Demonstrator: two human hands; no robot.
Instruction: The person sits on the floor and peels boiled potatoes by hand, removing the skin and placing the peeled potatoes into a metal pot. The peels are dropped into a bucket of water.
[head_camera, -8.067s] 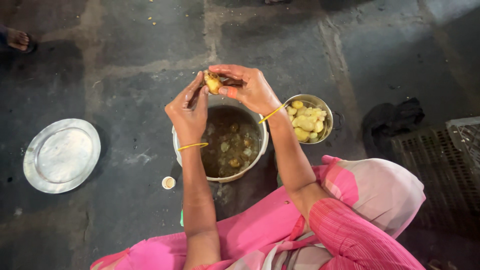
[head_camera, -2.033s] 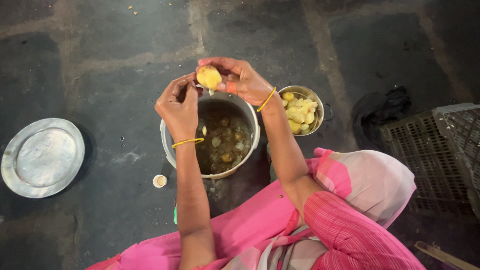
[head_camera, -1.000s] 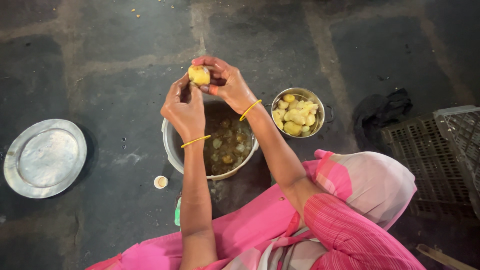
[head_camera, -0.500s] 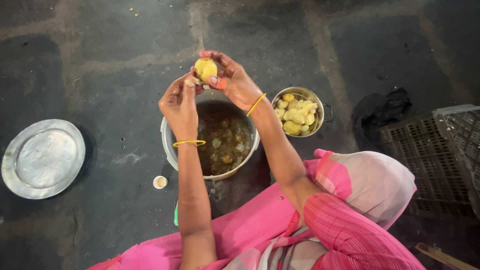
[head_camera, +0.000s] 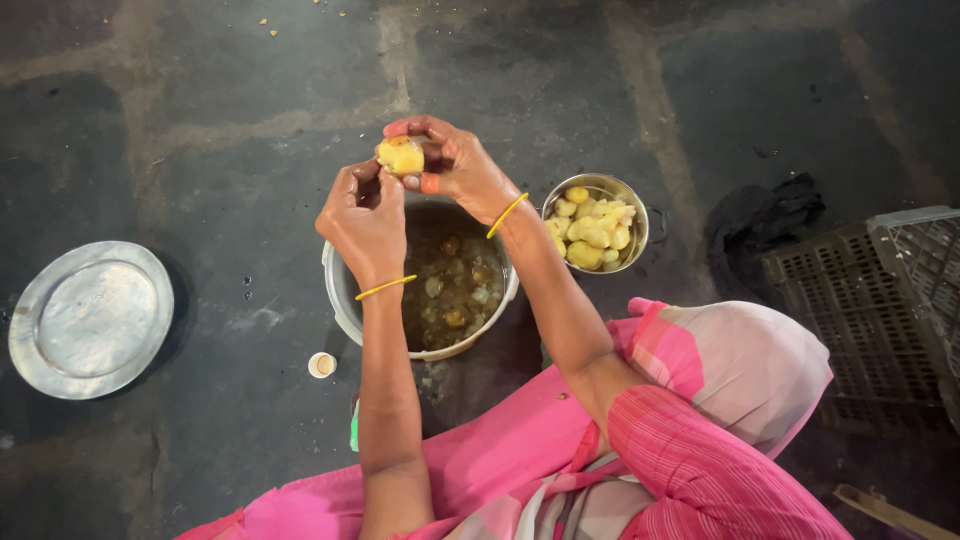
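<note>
Fingers (head_camera: 440, 135) of right hand (head_camera: 462, 170) grip potato (head_camera: 401, 155) above pot (head_camera: 340, 300) far rim; left hand (head_camera: 362, 222) pinches peel beside it. Bowl (head_camera: 640, 235) just right of pot, plate (head_camera: 90, 318) well left; bare floor between.

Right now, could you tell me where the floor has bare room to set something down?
Bare floor lies between the steel plate and the big pot, and beyond the hands. It is crowded on the right: small bowl, dark cloth, crate. A small cap sits near the pot.
</note>
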